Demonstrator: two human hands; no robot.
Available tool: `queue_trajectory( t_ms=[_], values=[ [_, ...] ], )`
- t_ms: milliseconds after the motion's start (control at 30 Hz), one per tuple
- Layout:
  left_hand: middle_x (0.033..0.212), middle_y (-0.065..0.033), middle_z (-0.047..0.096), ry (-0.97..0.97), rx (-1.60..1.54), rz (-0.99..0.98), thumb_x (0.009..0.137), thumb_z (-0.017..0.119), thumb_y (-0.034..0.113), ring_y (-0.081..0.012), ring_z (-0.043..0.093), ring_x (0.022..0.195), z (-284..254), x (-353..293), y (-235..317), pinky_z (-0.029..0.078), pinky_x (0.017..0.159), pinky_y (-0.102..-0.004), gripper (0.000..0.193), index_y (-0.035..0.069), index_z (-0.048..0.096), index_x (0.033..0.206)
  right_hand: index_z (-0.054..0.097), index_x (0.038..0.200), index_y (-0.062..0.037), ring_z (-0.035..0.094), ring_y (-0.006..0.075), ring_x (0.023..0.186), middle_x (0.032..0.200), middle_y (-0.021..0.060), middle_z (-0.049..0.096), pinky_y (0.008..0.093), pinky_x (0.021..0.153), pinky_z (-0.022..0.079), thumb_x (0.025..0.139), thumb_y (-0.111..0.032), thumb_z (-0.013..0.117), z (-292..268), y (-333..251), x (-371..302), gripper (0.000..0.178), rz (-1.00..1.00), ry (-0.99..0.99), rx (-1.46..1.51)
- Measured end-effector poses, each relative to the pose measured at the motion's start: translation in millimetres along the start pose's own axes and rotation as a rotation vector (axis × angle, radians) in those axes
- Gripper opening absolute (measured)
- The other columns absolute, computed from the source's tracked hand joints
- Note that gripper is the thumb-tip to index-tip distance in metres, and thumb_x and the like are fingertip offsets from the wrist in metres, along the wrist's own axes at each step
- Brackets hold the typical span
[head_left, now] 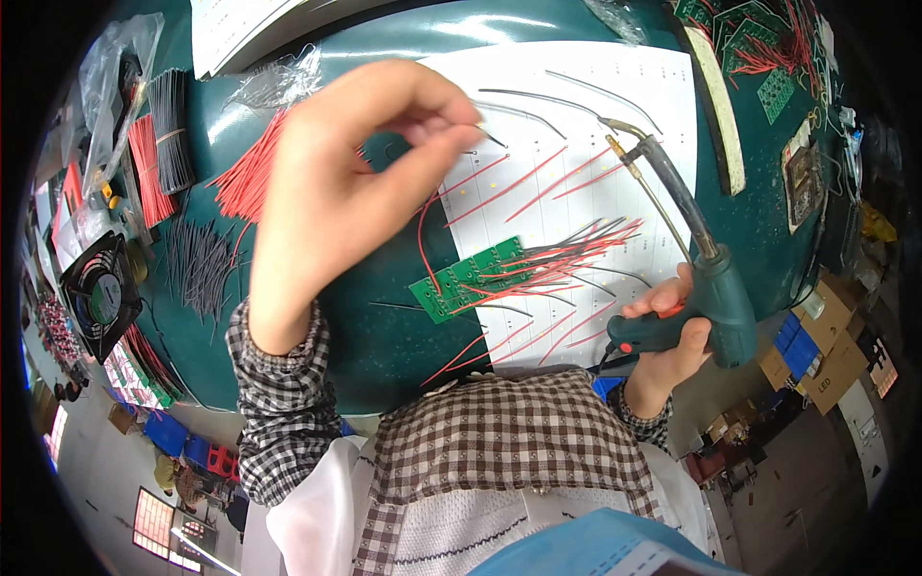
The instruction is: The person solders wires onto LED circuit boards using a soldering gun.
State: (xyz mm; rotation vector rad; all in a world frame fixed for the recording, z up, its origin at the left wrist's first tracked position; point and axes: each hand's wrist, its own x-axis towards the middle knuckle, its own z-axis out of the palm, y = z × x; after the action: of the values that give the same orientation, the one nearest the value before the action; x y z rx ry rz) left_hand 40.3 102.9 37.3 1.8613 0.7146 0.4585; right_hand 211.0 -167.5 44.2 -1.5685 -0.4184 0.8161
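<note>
My left hand (336,182) is raised over the upper middle of the table, thumb and fingertips pinched together. A short end of thin black wire (494,139) sticks out from the pinch; the rest is hidden by the fingers. In my right hand (677,346) is a green soldering gun (722,307), its metal tip pointing up and left over a white sheet (663,96). Red wires (538,182) and black wires (615,91) lie spaced out on that sheet. Below the hands, a green circuit board panel (451,288) bears several red and black wires fanning to the right.
At the left lie bundles of red wires (250,178), dark wires (200,264) and a black fan (101,298). A pale strip (718,115) edges the sheet's right side. More circuit boards (776,94) with red wires lie at the far right. Cardboard boxes (826,322) stand beyond the table.
</note>
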Motion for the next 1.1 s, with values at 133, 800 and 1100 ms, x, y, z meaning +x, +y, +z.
queue_trajectory(
  t_ms=[133, 800, 1100],
  values=[
    [0.09, -0.0072, 0.063, -0.162, -0.245, 0.066, 0.079, 0.066, -0.008, -0.015, 0.059, 0.088, 13.9, 9.4, -10.5, 0.046, 0.08, -0.0258, 0.013, -0.003, 0.068, 0.09, 0.045, 0.125, 0.0129, 0.064, 0.0246, 0.074, 0.088, 0.0132, 0.06, 0.0398, 0.064, 0.06, 0.088, -0.038, 0.066, -0.7, -1.0, 1.0, 0.066, -0.003, 0.014, 0.166],
    [0.071, -0.0039, 0.057, -0.074, 0.248, 0.045, 0.074, 0.067, 0.001, -0.0148, 0.057, 0.062, 44.8, 9.7, -17.9, 0.045, 0.056, -0.0259, 0.008, 0.005, 0.061, 0.077, 0.046, 0.125, 0.0117, 0.068, 0.028, 0.082, 0.096, 0.0156, 0.063, 0.0353, 0.062, 0.059, 0.086, -0.046, 0.065, 3.5, -7.4, -5.0, 0.072, 0.07, -0.081, -0.117],
    [0.069, -0.0026, 0.056, -0.058, 0.233, 0.025, 0.072, 0.067, 0.003, -0.0138, 0.056, 0.06, 44.9, 8.7, -18.2, 0.044, 0.054, -0.0256, 0.009, 0.006, 0.06, 0.075, 0.048, 0.12, 0.0138, 0.065, 0.0244, 0.071, 0.083, 0.0136, 0.063, 0.0355, 0.064, 0.055, 0.083, -0.046, 0.068, 14.4, -13.3, -6.1, 0.073, 0.188, -0.074, -0.231]
  ],
)
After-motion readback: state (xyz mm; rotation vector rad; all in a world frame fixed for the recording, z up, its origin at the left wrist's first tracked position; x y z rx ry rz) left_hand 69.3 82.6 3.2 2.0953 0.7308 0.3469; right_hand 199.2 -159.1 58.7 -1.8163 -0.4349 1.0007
